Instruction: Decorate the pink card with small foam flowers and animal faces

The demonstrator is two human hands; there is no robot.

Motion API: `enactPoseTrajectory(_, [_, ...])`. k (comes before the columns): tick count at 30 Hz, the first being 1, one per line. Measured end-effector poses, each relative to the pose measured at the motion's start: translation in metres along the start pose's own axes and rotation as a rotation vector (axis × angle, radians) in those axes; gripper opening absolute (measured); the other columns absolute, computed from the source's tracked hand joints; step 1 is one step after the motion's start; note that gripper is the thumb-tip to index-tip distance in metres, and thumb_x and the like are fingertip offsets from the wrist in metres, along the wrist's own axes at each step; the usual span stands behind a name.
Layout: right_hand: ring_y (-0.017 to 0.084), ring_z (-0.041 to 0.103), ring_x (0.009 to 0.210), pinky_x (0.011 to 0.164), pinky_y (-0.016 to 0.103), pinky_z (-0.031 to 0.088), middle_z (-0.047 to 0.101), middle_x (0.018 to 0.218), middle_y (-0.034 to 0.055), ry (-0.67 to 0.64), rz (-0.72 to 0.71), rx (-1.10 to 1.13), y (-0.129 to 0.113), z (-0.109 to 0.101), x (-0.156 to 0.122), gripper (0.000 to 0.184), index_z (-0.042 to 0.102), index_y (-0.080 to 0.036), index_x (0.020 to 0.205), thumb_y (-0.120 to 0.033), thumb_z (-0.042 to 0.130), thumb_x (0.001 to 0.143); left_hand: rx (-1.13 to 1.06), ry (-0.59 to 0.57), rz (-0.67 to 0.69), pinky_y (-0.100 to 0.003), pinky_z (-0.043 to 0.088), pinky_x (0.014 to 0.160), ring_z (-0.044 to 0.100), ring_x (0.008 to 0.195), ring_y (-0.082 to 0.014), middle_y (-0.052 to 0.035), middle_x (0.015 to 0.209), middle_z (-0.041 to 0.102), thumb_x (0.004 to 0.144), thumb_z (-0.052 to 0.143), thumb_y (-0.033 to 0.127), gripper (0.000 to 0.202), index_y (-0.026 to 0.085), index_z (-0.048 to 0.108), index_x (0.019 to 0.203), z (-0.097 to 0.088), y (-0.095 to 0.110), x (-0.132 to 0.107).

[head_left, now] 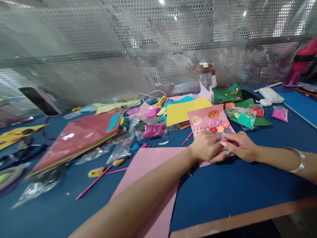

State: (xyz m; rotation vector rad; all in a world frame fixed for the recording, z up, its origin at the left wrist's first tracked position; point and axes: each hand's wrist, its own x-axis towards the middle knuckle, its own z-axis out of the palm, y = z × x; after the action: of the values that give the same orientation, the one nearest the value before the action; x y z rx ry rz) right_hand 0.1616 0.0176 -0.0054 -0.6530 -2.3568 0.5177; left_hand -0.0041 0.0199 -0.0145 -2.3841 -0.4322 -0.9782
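A pink sheet [196, 114] lies on the blue table, decorated with an orange cat face [213, 114], a pale pig face [196, 120] and several clay-like flowers [218, 124]. Over its lower part my left hand [206, 145] rests with curled fingers. My right hand [241, 145] meets it from the right, thumb and fingers drawn together at the left fingertips. Beneath the joined fingers shows a small teal-green bit [228, 152]; whether it is held I cannot tell. What lies between the fingers is hidden. Under my left forearm is a larger pink sheet [148, 162].
Behind the hands lie a yellow sheet [184, 110], a green decorated sheet [224, 95] and bagged clay [247, 119]. Leftward are a stack of coloured sheets [79, 132], pink sticks [94, 182] and a leaning phone [39, 100]. A lidded cup [205, 77] stands by the perforated metal screen [99, 66].
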Motion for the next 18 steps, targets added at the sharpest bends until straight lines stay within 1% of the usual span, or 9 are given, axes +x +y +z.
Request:
enactPoseTrajectory(5, [0.005, 0.024, 0.044, 0.044, 0.019, 0.022, 0.029, 0.049, -0.0054, 0.023, 0.039, 0.075, -0.0013, -0.0015, 0.0012, 0.032, 0.028, -0.017, 0.056, -0.030, 0.036, 0.085, 0.051, 0.002, -0.065, -0.024, 0.025, 0.037, 0.037, 0.033, -0.0080, 0.0029, 0.039, 0.044, 0.079, 0.035, 0.031, 0.034, 0.017, 0.041, 0.048, -0.0020, 0.0004, 0.0000])
enactPoseTrajectory(8, [0.005, 0.024, 0.044, 0.044, 0.019, 0.022, 0.028, 0.049, -0.0055, 0.029, 0.028, 0.082, -0.0010, -0.0014, 0.0013, 0.032, 0.028, -0.017, 0.056, -0.030, 0.036, 0.085, 0.081, -0.011, -0.104, -0.024, 0.025, 0.037, 0.038, 0.032, -0.0075, 0.0034, 0.038, 0.044, 0.078, 0.037, 0.035, 0.036, 0.017, 0.041, 0.047, -0.0023, 0.0004, -0.0001])
enactPoseTrajectory(12, [0.005, 0.024, 0.043, 0.045, 0.020, 0.021, 0.029, 0.049, -0.0057, -0.021, 0.003, 0.039, 0.0006, -0.0005, -0.0001, 0.031, 0.031, -0.017, 0.056, -0.028, 0.036, 0.084, 0.103, 0.002, -0.141, -0.024, 0.025, 0.037, 0.036, 0.031, -0.0071, 0.0039, 0.036, 0.042, 0.075, 0.040, 0.042, 0.040, 0.017, 0.037, 0.044, -0.0011, 0.0004, 0.0001])
enactPoseTrajectory(18, [0.006, 0.024, 0.043, 0.046, 0.021, 0.021, 0.031, 0.048, -0.0056, -0.099, -0.019, -0.040, 0.0025, 0.0004, -0.0010, 0.030, 0.034, -0.016, 0.056, -0.028, 0.036, 0.084, 0.118, 0.003, -0.109, -0.023, 0.024, 0.038, 0.035, 0.032, -0.0067, 0.0043, 0.035, 0.039, 0.075, 0.041, 0.043, 0.042, 0.017, 0.035, 0.043, -0.0007, 0.0006, -0.0004])
